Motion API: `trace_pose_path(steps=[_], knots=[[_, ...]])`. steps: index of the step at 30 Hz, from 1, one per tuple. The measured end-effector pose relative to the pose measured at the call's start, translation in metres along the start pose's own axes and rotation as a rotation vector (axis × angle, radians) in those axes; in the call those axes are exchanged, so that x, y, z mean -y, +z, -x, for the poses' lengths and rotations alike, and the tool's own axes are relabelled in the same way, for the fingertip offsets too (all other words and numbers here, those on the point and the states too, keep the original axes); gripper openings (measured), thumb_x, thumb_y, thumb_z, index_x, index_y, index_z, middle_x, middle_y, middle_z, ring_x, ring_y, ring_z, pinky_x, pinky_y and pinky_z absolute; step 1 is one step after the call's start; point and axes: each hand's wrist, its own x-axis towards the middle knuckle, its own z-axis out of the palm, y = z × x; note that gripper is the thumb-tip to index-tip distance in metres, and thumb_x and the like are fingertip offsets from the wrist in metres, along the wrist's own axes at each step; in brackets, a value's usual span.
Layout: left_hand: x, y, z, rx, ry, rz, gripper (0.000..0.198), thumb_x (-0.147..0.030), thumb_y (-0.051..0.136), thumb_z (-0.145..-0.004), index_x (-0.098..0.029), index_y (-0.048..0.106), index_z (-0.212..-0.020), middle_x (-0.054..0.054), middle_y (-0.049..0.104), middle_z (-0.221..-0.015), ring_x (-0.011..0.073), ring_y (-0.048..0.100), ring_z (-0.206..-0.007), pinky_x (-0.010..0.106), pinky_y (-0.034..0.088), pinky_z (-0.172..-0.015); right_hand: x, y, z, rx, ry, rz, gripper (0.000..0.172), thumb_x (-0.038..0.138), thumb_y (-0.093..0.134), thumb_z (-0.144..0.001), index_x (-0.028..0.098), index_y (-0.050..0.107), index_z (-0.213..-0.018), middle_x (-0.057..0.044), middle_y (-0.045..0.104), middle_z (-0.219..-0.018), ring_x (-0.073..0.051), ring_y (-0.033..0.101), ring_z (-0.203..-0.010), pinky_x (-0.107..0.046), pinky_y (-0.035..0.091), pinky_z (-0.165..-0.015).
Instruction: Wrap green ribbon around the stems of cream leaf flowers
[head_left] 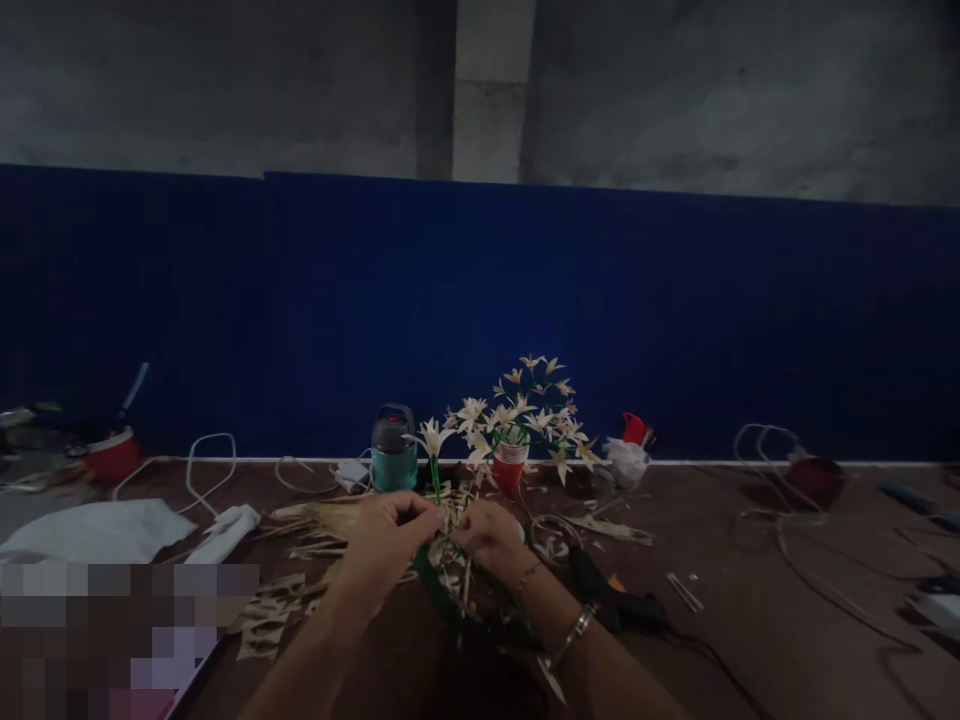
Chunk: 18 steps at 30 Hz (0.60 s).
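Head view: left hand [409, 522] pinches artificial lily [433, 442], lower centre of frame, fingertips nearly together; right hand [491, 535] curls alongside, grip unclear. Probably light, bendable, petals fragile; hold by green stem [436, 482].

Text: none legible | red cup [509, 474]: no readable print | teal bottle [394, 467], left of cup: no readable label

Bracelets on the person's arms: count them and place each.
2: a thin bracelet near the right hand, and a shinier metal bracelet farther up that forearm. Others could be hidden.
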Motion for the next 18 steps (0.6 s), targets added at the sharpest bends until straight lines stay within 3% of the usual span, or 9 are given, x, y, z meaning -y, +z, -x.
trace_pose_path(steps=[3,6,10,15,18], knots=[[0.0,-0.003,-0.001,-0.013,0.007,0.015,0.023,-0.035,0.06,-0.064,-0.015,0.054,-0.053,-0.008,0.038,-0.039,0.0056,0.029,-0.038,0.02,0.02,-0.041,0.007,0.015,-0.009,0.011,0.072,0.018,0.006,0.014,0.061,-0.054,0.013,0.066,-0.058,-0.014,0.067,-0.072,-0.027,0.06,-0.074,-0.03,0.038,-0.06],[0.001,-0.005,-0.003,-0.03,0.009,0.048,0.025,-0.035,0.061,-0.063,-0.015,0.053,-0.05,-0.007,0.037,-0.037,0.0052,0.027,-0.038,0.02,0.019,-0.041,0.005,0.014,-0.01,0.012,0.075,-0.055,0.005,0.014,0.06,-0.056,0.013,0.065,-0.057,-0.012,0.066,-0.069,-0.025,0.059,-0.074,-0.028,0.038,-0.059],[0.0,-0.004,-0.003,-0.031,-0.013,0.122,0.024,-0.034,0.063,-0.062,-0.015,0.053,-0.051,-0.008,0.035,-0.036,0.0048,0.025,-0.037,0.02,0.017,-0.041,0.001,-0.011,0.002,0.063,-0.019,-0.281,0.01,0.022,0.057,-0.064,0.014,0.062,-0.063,-0.002,0.06,-0.06,-0.015,0.054,-0.062,-0.022,0.038,-0.054],[0.0,0.0,-0.002,0.043,-0.045,0.21,0.025,-0.033,0.065,-0.061,-0.015,0.051,-0.05,-0.009,0.035,-0.036,0.0042,0.026,-0.036,0.02,0.014,-0.039,0.009,-0.055,0.033,0.173,-0.107,-0.592,0.017,0.031,0.057,-0.07,0.014,0.055,-0.068,0.003,0.052,-0.055,-0.007,0.043,-0.046,-0.019,0.033,-0.045],[0.004,0.005,-0.002,0.095,-0.069,0.233,0.026,-0.034,0.066,-0.059,-0.015,0.05,-0.05,-0.009,0.034,-0.036,0.0038,0.025,-0.035,0.02,0.012,-0.038,0.018,-0.071,0.05,0.191,-0.118,-1.133,0.024,0.032,0.068,-0.063,0.016,0.051,-0.064,0.006,0.046,-0.051,-0.005,0.037,-0.042,-0.017,0.028,-0.041]])
